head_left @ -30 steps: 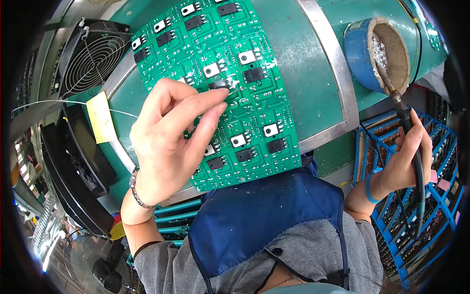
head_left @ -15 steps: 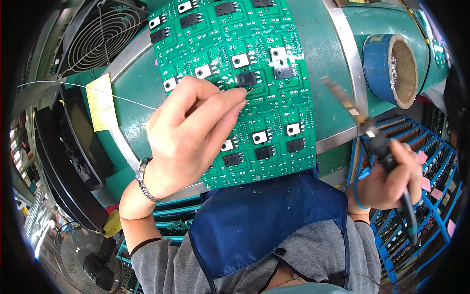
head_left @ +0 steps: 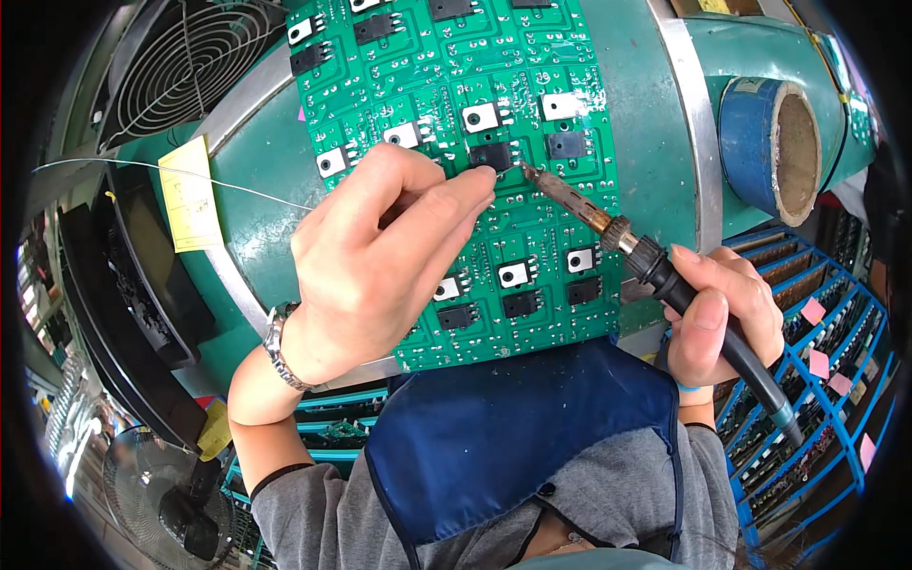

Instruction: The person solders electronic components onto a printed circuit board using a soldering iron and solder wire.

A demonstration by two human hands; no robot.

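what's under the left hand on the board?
The left hand covers the middle of the green board. Black and silver parts show around it; its fingertips meet a black part by the iron tip. Parts beneath are hidden.

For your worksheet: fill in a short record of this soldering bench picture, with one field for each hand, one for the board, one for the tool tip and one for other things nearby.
left hand: left hand rests on the green circuit board, fingertips at a black component; a thin wire leads to it
right hand: right hand grips the soldering iron by its black handle
tool tip: beside the black component, near the left fingertips
board: many black and silver parts in rows
nearby: blue tape roll, yellow note, fan grille
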